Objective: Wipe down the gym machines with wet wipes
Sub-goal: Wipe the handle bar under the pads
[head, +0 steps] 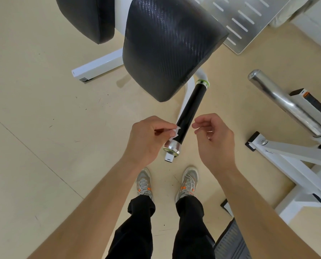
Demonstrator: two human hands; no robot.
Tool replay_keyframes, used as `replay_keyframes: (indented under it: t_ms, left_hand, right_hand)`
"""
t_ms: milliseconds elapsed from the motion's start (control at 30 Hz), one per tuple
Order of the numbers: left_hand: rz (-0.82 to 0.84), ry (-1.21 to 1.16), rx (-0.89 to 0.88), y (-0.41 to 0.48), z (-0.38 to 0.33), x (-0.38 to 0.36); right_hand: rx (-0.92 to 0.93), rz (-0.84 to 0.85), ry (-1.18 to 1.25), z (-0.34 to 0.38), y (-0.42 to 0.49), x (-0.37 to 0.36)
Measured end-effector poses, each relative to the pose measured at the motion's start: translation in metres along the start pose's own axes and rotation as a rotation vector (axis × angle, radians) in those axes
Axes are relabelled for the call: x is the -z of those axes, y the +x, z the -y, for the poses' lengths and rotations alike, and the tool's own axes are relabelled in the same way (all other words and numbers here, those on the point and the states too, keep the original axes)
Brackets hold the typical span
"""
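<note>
A black handle grip [191, 111] with a silver end cap [171, 148] juts toward me from a white machine frame. My left hand [148, 139] pinches a small crumpled white wet wipe [46, 131] against the grip's near end, just above the cap. My right hand [214, 139] hovers to the right of the handle, fingers loosely curled, holding nothing and not touching the grip. A large black textured pad [167, 45] sits above the handle, and a second black pad [88, 15] is at the upper left.
A chrome bar [285, 103] on a white frame [294, 165] stands at the right. A perforated metal plate [243, 19] lies at the top right. A white base beam [98, 67] rests on the beige floor. My shoes [167, 182] stand below the handle.
</note>
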State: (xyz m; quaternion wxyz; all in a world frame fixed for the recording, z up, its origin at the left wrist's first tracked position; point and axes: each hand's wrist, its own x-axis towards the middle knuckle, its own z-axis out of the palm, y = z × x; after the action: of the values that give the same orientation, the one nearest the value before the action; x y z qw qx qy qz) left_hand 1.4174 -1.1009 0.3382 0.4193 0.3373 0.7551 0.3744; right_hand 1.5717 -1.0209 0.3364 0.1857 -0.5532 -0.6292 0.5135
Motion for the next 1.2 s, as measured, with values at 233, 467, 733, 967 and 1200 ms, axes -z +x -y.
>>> replay_keyframes:
  t_ms: [233, 467, 733, 967, 1200]
  left_hand:
    - [-0.12, 0.039, 0.027, 0.043, -0.01, -0.024]
    - [-0.02, 0.092, 0.045, 0.013, 0.004, -0.002]
    - [0.006, -0.049, 0.211, -0.003, -0.001, 0.003]
    - [-0.126, 0.046, 0.169, 0.016, -0.01, -0.018]
    - [-0.238, 0.208, 0.014, 0.066, -0.028, -0.049]
  right_hand:
    - [-0.013, -0.023, -0.033, -0.002, 0.006, 0.0]
    - [-0.014, 0.002, -0.031, 0.002, 0.005, -0.005]
    - [-0.017, -0.014, -0.003, -0.005, 0.003, -0.005]
    - [-0.041, -0.052, 0.0, -0.014, 0.008, 0.011]
    - [-0.031, -0.066, 0.045, -0.016, 0.013, 0.019]
